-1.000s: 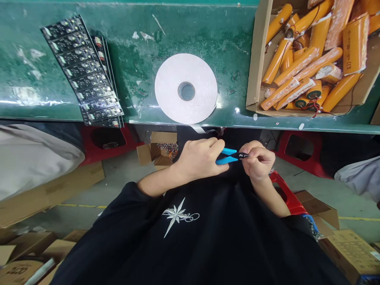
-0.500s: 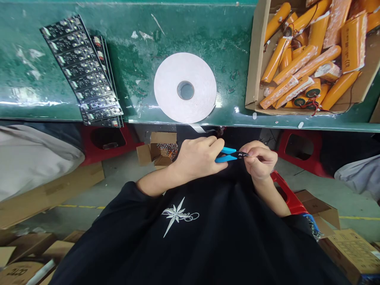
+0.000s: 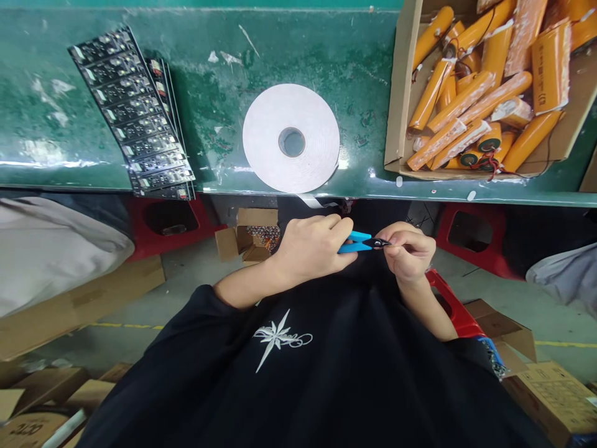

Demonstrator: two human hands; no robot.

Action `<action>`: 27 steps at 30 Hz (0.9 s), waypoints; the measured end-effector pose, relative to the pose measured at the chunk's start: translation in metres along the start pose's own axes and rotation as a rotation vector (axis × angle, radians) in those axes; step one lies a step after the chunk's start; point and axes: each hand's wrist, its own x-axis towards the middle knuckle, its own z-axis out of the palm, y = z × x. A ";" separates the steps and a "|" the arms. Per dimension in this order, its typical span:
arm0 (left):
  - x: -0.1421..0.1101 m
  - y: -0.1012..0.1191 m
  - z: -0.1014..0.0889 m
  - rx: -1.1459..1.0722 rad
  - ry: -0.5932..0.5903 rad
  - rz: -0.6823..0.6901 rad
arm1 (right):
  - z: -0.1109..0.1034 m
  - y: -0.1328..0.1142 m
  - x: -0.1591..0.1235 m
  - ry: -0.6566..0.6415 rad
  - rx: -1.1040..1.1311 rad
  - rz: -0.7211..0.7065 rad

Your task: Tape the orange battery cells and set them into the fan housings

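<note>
My left hand [image 3: 313, 244] is wrapped round the blue handles of a pair of small nippers [image 3: 358, 242]. Their dark jaws point right and reach the fingertips of my right hand [image 3: 410, 249]. That hand is closed in a pinch at the jaw tips; whatever lies between its fingers is too small and hidden to make out. Both hands are in front of my dark shirt, just below the table's front edge. Above them on the table lies a large roll of white tape [image 3: 261, 137], with a loose end hanging over the edge.
Black circuit board panels [image 3: 135, 112] are stacked on the green table [image 3: 209, 81] at left. A cardboard box [image 3: 395, 124] of orange battery packs [image 3: 466, 102] stands at right. Below are red stools [image 3: 494, 249] and a small carton [image 3: 258, 216]. People sit on both sides.
The blue handles of the nippers are slightly closer together. Both hands stay in nearly the same place, and the view has shifted a little.
</note>
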 end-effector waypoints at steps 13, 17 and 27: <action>-0.001 0.001 0.000 0.012 -0.021 -0.003 | -0.002 -0.002 0.001 -0.066 0.064 -0.064; -0.002 -0.001 0.002 0.013 0.031 0.044 | -0.003 -0.001 0.001 -0.084 0.092 -0.081; -0.005 -0.005 0.003 -0.003 0.122 0.126 | -0.001 -0.005 0.001 -0.106 0.080 -0.112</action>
